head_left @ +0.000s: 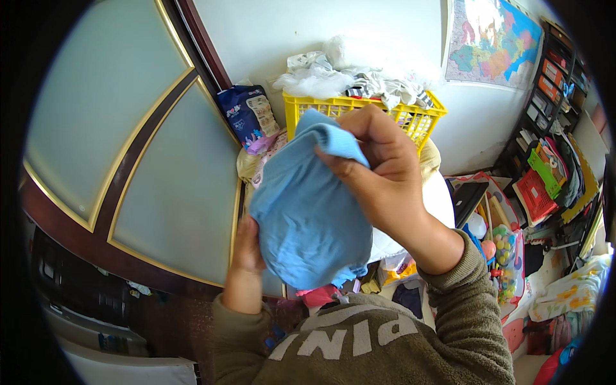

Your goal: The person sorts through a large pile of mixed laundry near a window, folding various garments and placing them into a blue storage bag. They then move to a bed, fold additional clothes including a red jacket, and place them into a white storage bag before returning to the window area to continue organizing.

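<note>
A light blue knit cloth item [308, 207], perhaps a small garment, hangs between my two hands in front of my chest. My right hand [385, 154] pinches its thick folded edge near the top, thumb below and fingers bent above. At the cloth's lower left side is my left hand [248, 248], with its fingers mostly hidden behind the fabric. The cloth hides part of a yellow plastic crate [423, 118], which is heaped with clothes and a white, filmy bundle.
To the left stand sliding doors with frosted panels [183, 187]. A dark blue package [248, 110] leans near the crate. On the right are a bin of toys [500, 240], a red basket [534, 197] and a dark shelf [544, 106]. A map [495, 43] hangs on the wall.
</note>
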`<state>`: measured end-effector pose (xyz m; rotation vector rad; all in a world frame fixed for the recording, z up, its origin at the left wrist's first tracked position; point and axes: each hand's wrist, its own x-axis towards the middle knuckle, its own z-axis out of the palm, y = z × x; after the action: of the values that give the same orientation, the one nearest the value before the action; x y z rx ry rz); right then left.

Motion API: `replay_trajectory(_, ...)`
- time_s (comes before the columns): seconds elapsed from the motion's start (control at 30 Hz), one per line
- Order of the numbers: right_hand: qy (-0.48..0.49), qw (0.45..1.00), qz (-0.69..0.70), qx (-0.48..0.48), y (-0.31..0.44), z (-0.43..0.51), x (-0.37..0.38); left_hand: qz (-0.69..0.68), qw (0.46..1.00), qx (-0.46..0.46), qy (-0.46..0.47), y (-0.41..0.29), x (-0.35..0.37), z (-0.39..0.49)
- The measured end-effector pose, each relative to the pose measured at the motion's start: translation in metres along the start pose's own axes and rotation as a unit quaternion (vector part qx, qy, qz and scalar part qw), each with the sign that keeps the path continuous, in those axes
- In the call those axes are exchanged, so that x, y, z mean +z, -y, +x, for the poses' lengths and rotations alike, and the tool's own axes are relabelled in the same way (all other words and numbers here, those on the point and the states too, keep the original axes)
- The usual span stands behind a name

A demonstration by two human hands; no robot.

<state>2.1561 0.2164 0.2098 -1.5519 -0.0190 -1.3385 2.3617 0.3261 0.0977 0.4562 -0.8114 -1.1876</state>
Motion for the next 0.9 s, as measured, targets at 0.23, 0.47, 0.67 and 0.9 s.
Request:
replay_trajectory(0.23, -0.022, 0.954, -0.294, 0.042, -0.100, 0.005, -0.039, -0.084, 0.909, -0.394, 0.102, 0.163, -0.007, -0.056)
replay_trajectory(0.47, -0.051, 0.844, -0.348, 0.404, -0.191, -0.088, -0.173, -0.163, 0.917, -0.362, -0.026, 0.171, -0.002, -0.062)
replay_trajectory(0.67, 0.022, 0.795, -0.442, 0.415, -0.143, -0.151, -0.191, -0.165, 0.946, -0.279, -0.007, 0.151, 0.021, -0.034)
replay_trajectory(0.9, 0.006, 0.964, -0.087, 0.251, -0.077, -0.119, -0.159, 0.133, 0.947, -0.283, 0.069, 0.113, 0.011, 0.049)
